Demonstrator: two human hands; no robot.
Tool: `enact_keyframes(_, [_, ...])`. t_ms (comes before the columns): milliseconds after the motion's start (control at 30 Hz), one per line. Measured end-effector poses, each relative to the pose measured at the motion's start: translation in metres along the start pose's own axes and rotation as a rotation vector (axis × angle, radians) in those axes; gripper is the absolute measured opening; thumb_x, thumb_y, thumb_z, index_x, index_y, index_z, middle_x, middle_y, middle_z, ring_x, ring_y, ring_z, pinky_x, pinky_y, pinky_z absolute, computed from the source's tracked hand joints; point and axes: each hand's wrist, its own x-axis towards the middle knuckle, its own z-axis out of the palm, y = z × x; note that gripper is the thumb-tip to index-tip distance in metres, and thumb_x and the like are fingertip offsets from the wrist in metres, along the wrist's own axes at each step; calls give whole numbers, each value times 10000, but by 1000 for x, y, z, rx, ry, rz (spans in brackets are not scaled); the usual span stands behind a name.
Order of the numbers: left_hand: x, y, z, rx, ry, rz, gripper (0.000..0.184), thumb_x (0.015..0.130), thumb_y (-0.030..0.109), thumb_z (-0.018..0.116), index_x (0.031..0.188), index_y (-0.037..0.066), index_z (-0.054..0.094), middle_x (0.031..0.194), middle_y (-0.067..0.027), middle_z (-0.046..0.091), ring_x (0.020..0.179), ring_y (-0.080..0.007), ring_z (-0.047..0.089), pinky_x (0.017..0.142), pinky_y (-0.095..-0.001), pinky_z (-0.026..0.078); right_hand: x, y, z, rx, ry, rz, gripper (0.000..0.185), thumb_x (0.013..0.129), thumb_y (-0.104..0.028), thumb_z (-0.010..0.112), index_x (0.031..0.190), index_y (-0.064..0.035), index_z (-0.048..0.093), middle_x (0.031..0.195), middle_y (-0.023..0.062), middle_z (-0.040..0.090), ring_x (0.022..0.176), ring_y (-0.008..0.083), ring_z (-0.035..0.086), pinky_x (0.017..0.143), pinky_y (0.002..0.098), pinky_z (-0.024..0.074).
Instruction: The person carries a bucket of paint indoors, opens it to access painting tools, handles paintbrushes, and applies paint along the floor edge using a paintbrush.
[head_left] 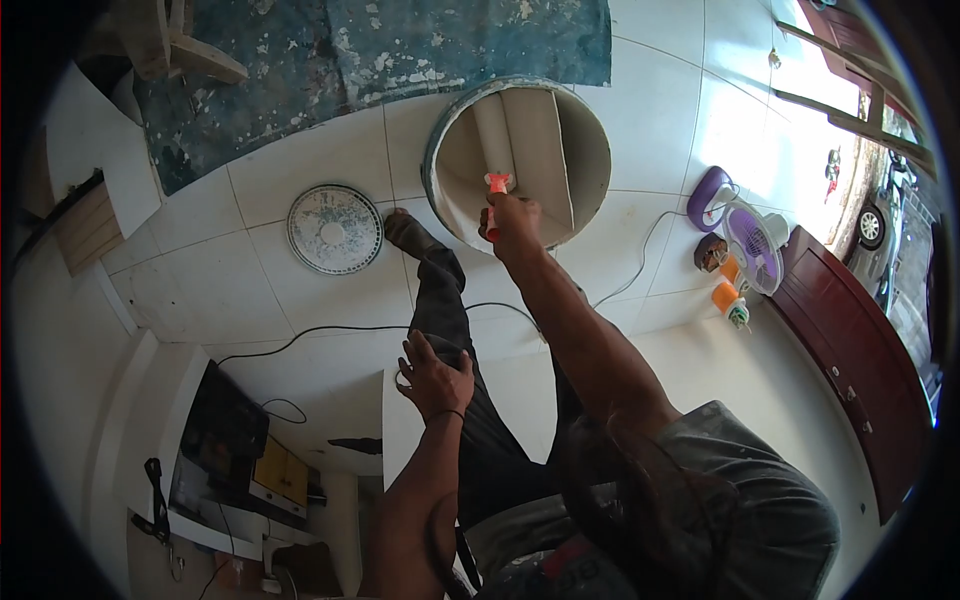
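My right hand [515, 217] is closed around the red-orange handle [497, 182] of a tool, over the near side of a large round bucket [603, 150]. Past the handle, a thick pale cylinder [491, 130] runs toward the bucket's far wall; whether it belongs to the tool I cannot tell. A pale flat panel or surface shows inside the bucket to the right. My left hand [438, 378] rests on my left knee, fingers spread and holding nothing.
A speckled round lid [335, 230] lies on the tiled floor beside my left foot. Beyond it spreads a paint-spotted blue-green sheet [300, 75]. To the right stand a purple and white fan [752, 245] and a dark red door [850, 370]. A black cable [330, 328] crosses the floor.
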Motion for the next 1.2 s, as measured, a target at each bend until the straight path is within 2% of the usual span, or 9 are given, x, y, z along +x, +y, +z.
enact_keyframes(267, [-1, 8, -8, 25, 6, 0, 935, 866, 505, 713, 1590, 141, 247, 1586, -152, 366, 1432, -393, 396, 1100, -646, 382, -75, -46, -59, -14, -104, 58, 109, 936, -54, 613, 932, 46, 570, 712, 107, 570, 547, 179, 530, 466, 323, 406])
enact_keyframes(400, [-3, 10, -8, 60, 20, 7, 925, 871, 518, 684, 1587, 109, 264, 1582, -139, 359, 1404, -386, 428, 1094, -614, 391, -112, -65, -81, -46, -134, 62, 201, 940, -98, 632, 988, 85, 561, 728, 90, 565, 543, 150, 514, 487, 314, 413])
enact_keyframes(600, [-2, 6, -2, 32, 14, 7, 927, 871, 518, 680, 1590, 111, 260, 1588, -144, 348, 1422, -395, 402, 1100, -632, 373, -163, -91, -103, -119, -149, 104, 166, 971, -118, 587, 987, 45, 560, 778, 107, 586, 602, 159, 533, 527, 311, 417])
enact_keyframes(700, [-2, 5, -4, 0, 6, 0, 921, 868, 497, 707, 1586, 130, 263, 1587, -157, 359, 1434, -408, 387, 1107, -661, 366, -125, -75, -91, -108, -165, 97, 159, 971, -120, 598, 982, 32, 553, 777, 103, 578, 598, 159, 525, 511, 306, 407])
enact_keyframes(800, [-5, 7, -15, -2, -16, -1, 921, 868, 500, 706, 1585, 125, 267, 1589, -159, 357, 1439, -404, 381, 1109, -665, 363, -20, -41, -47, -58, -237, 64, 122, 964, -101, 602, 939, -2, 536, 755, 90, 547, 586, 164, 516, 483, 308, 394])
enact_keyframes(867, [-4, 6, -15, -3, -6, -13, 921, 869, 500, 706, 1586, 126, 266, 1590, -157, 356, 1440, -403, 379, 1110, -668, 360, 9, -44, 4, -80, -75, 127, 107, 947, -74, 601, 907, -20, 517, 740, 79, 525, 577, 168, 512, 474, 309, 391])
enact_keyframes(933, [-3, 6, -11, -6, -15, -16, 921, 869, 501, 705, 1587, 127, 266, 1592, -155, 355, 1441, -401, 377, 1111, -670, 358, 7, -42, 9, -26, -117, 152, 98, 933, -66, 607, 914, -24, 520, 733, 69, 508, 557, 172, 492, 467, 322, 374])
enact_keyframes(1100, [-5, 2, 1, -49, 4, -12, 933, 863, 512, 705, 1585, 120, 263, 1588, -150, 356, 1439, -402, 370, 1082, -676, 389, -109, -68, -53, -62, -270, 168, 90, 935, -49, 592, 940, 3, 518, 721, 69, 495, 559, 166, 479, 476, 322, 374])
enact_keyframes(1200, [-4, 3, -3, -49, -18, -19, 938, 865, 519, 692, 1591, 119, 251, 1598, -140, 328, 1437, -406, 368, 1071, -682, 393, -171, -88, -72, -25, -238, 216, 101, 941, -48, 584, 950, 22, 511, 734, 85, 514, 556, 165, 484, 478, 319, 385])
